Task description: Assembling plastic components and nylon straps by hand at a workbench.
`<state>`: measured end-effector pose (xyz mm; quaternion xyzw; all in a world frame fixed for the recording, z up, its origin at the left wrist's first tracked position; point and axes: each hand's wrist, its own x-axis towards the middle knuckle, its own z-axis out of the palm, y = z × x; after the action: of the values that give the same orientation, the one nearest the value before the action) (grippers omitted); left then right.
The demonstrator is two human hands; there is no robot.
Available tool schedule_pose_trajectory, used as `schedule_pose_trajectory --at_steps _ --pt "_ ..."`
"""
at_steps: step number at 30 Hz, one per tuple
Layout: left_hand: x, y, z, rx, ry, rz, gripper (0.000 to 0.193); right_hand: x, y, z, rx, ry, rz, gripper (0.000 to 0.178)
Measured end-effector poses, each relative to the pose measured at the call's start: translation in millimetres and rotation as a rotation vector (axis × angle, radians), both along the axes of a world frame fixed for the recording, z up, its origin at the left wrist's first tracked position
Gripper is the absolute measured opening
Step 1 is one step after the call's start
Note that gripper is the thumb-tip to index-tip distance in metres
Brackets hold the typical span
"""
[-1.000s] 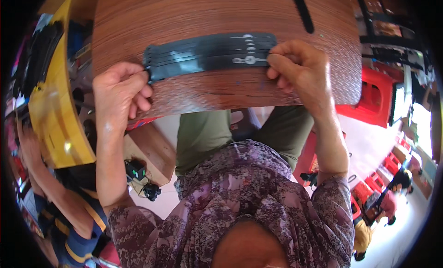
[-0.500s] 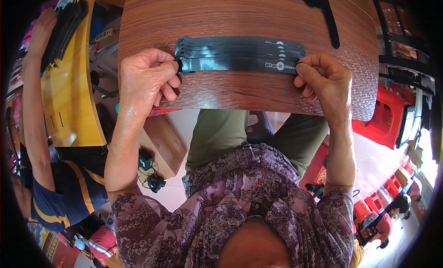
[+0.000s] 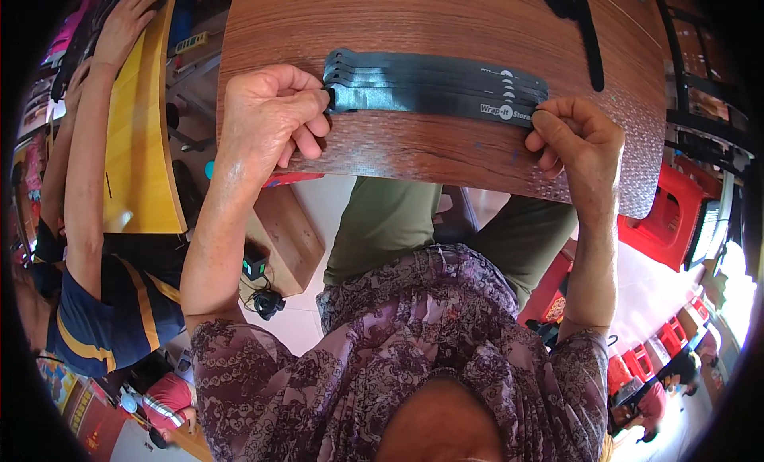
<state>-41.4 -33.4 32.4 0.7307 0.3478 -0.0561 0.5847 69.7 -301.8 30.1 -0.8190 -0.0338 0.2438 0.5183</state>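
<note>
Several flat black straps (image 3: 430, 89) lie fanned in overlapping steps near the front edge of the brown wood-grain table (image 3: 398, 148). Each carries a white print toward its right end, and small holes show at the left ends. My left hand (image 3: 274, 116) is closed in a pinch on the left end of the nearest strap. At the other end of that strap, my right hand (image 3: 581, 136) pinches with thumb and bent forefinger. The strap runs straight between both hands, lying along the rest. My fingertips partly cover its two ends.
More black straps (image 3: 590, 40) lie at the table's far right. On the left, a co-worker's arms (image 3: 91, 144) reach over a yellow table (image 3: 143, 159) toward a dark pile. A red plastic stool (image 3: 668, 215) stands at right, and a wooden box (image 3: 286, 231) sits below the table.
The table, straps and both my hands appear a little further right and higher in view. Both pinches stay on the strap. The co-worker's hands have moved across the yellow table.
</note>
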Motion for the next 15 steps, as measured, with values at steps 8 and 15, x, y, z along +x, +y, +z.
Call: schedule_pose_trajectory --at_steps 8,15 --pt "2.5 1.5 0.3 0.008 0.03 0.003 0.011 2.5 0.8 1.3 -0.013 0.008 -0.007 0.01" --pt "2.1 2.1 -0.8 -0.024 0.025 0.009 0.011 2.8 -0.4 -1.2 -0.023 -0.02 -0.002 0.012"
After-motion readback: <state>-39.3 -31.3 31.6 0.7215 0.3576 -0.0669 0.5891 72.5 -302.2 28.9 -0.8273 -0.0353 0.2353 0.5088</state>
